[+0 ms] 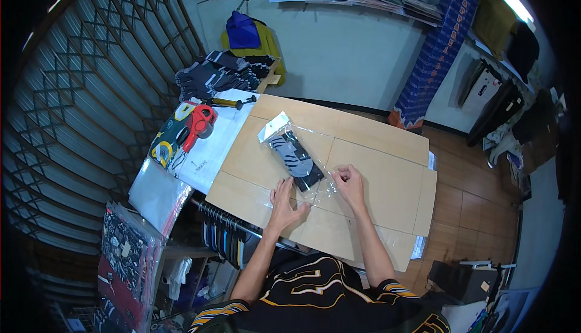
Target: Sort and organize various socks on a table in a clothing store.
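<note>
A pair of grey and black socks (297,159) lies in a clear plastic bag with a white header (273,127) on a flat sheet of cardboard (376,165). The header points up and to the left. Just below the socks' lower end is my left hand (286,208), fingers apart, near the bag's bottom edge; it grips nothing that I can see. My right hand (348,183) is at the bag's right edge, thumb and forefinger pinched together on the clear plastic. The bag's loose film spreads out to the right of the socks.
Left of the cardboard, a red tape dispenser (199,126) and a yellow and black hand pump (224,103) lie on a white surface. Behind them is a pile of socks (218,76). Clear plastic sleeves (156,192) overhang the near left edge, and a hanger rail (227,215) runs below.
</note>
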Demonstrator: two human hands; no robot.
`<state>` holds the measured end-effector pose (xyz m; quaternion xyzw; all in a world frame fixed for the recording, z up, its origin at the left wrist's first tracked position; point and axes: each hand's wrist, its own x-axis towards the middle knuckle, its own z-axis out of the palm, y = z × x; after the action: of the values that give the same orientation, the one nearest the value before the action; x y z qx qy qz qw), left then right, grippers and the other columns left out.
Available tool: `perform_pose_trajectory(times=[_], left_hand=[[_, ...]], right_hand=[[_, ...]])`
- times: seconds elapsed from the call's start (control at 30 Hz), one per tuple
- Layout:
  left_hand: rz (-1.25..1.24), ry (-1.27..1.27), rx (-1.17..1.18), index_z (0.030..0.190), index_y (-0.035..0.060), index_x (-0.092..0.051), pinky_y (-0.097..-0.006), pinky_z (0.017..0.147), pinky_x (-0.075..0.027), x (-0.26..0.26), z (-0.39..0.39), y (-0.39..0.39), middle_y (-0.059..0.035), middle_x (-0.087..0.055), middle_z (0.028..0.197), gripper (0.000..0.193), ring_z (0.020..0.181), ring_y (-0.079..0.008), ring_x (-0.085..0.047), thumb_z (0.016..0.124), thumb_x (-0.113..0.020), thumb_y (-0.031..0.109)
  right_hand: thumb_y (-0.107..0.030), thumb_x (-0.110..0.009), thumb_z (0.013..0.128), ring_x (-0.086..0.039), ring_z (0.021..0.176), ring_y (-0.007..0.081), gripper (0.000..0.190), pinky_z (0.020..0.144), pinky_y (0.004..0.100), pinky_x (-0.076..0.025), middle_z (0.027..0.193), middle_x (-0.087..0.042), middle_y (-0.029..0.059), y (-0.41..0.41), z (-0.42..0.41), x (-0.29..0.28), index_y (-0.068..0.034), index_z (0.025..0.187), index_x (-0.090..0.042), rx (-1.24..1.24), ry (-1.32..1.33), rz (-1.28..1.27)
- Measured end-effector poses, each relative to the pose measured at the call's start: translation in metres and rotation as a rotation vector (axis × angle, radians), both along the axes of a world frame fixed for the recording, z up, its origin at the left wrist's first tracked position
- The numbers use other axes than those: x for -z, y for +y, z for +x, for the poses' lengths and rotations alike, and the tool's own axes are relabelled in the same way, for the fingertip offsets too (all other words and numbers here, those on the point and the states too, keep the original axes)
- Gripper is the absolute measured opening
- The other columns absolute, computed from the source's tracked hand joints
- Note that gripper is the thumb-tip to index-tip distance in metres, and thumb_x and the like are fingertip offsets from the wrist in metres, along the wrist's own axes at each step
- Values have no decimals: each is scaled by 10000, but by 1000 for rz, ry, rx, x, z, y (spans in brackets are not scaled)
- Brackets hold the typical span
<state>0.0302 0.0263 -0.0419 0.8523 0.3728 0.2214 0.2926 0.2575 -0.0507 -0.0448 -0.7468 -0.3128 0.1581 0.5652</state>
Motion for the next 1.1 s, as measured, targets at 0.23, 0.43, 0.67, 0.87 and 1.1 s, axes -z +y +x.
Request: perform_pose_trajectory(times=[0.23,0.43,0.67,0.87,1.1], left_hand=[[-179,-269,-243,1319,-19,-579,-365,854,-550,-17,7,-6,-147,-769,906,476,888,-275,-742,901,-726,157],[-141,-197,-326,1249,-14,-599,-351,797,-557,-10,16,-13,-145,-770,870,409,837,-233,-743,885,-723,127],[-276,-398,-213,1098,-3,-669,-360,716,-533,-3,4,-3,-133,-730,829,219,737,-235,-681,896,-647,79],[-359,-251,-154,1009,16,-755,-330,759,-540,-3,-14,-5,-147,-710,950,197,812,-217,-669,918,-581,4],[-378,-352,-22,1020,3,-752,-324,846,-552,-13,-18,-6,-133,-708,1004,160,934,-211,-690,866,-733,40]], right_hand=[[-141,-809,772,-730,753,214,286,713,339,-560,798,-749,142,16,17,3,9,982,-686,-199,11,-94],[-45,-714,841,-700,768,156,205,717,311,-550,829,-749,105,14,28,0,17,1033,-676,-345,31,-132],[35,-622,841,-697,827,144,221,782,295,-550,887,-768,87,2,37,-12,-6,986,-784,-546,146,-205],[53,-653,837,-668,820,136,229,805,291,-538,902,-759,67,-11,38,-15,-7,1017,-781,-618,231,-261],[-3,-789,797,-636,815,130,163,779,289,-528,855,-709,48,-18,31,-17,-15,959,-777,-674,19,-54]])
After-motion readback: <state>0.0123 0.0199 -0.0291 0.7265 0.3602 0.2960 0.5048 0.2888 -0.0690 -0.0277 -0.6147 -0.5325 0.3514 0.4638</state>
